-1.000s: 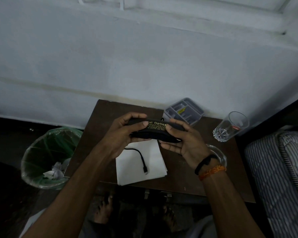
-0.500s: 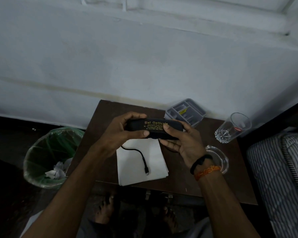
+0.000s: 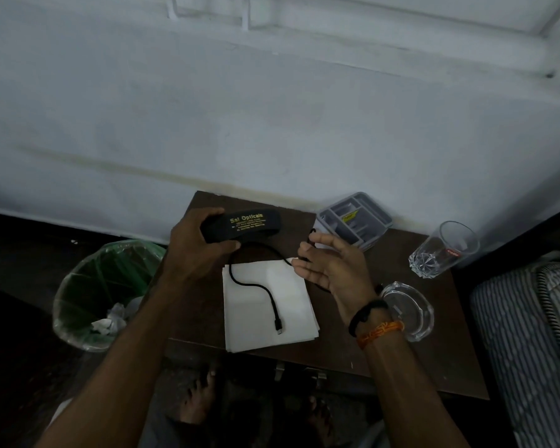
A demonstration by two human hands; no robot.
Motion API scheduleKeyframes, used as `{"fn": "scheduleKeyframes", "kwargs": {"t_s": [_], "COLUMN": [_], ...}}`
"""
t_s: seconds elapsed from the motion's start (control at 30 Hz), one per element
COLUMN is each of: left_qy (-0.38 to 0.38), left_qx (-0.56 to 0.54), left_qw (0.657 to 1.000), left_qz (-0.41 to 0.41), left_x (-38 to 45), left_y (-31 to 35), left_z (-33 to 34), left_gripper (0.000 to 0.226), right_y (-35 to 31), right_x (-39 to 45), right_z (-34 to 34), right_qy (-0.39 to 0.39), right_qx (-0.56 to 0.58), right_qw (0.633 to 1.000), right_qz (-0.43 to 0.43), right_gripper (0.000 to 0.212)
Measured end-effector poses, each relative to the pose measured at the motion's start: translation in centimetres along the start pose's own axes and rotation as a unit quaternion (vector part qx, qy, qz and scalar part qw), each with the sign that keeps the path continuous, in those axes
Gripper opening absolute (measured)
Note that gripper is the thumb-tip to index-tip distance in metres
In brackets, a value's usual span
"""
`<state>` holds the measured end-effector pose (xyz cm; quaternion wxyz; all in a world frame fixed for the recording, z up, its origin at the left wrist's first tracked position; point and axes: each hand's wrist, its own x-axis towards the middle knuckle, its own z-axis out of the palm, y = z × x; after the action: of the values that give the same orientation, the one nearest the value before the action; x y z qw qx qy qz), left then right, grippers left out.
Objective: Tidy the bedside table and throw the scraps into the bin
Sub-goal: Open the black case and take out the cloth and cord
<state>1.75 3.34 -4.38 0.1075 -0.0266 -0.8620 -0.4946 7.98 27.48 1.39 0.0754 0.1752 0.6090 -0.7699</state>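
The left hand [image 3: 197,244] grips a long black glasses case with gold letters [image 3: 243,225], with its fingers and thumb curled round the case's left end. The case is held over the back left part of the small dark brown wooden bedside table [image 3: 343,347]. The right hand [image 3: 332,268] is just to the right of the case and is not touching it. Its fingers are loose and spread apart, with the palm facing left, and it holds nothing that can be seen. A thin black charging cable [image 3: 265,291] runs from under the case, loops across a flat stack of white paper napkins [image 3: 269,308], and ends in a small plug near the front of the stack. The other end of the cable goes by the right hand's fingertips, but it is too dark to tell if they touch it. At the back of the table, by the white wall, sits a grey plastic tray with little compartments [image 3: 354,219]. To the right of it stands a clear drinking glass [image 3: 443,250]. A clear round glass ashtray [image 3: 411,310] sits near the right wrist. On the floor to the left of the table stands a round bin with a green bag inside [image 3: 101,286], and white crumpled paper scraps [image 3: 110,320] lie in it.
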Motion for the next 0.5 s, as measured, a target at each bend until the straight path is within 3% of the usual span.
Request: {"fn": "scheduleKeyframes", "kwargs": {"t_s": [0.3,0.5], "left_qy": [0.034,-0.021], "left_qx": [0.12,0.175], "left_qw": [0.991,0.981], "left_qz": [-0.045,-0.081], "left_x": [0.3,0.2], "left_y": [-2.6,-2.9], "left_z": [0.7,0.7], "left_gripper": [0.07,0.075], "right_y": [0.8,1.8], "right_x": [0.3,0.6], "right_z": [-0.4,-1.3], "right_qy": [0.011,0.05], "right_qx": [-0.135,-0.341], "right_qw": [0.99,0.931], "right_qz": [-0.043,-0.118], "right_gripper": [0.034,0.011]}}
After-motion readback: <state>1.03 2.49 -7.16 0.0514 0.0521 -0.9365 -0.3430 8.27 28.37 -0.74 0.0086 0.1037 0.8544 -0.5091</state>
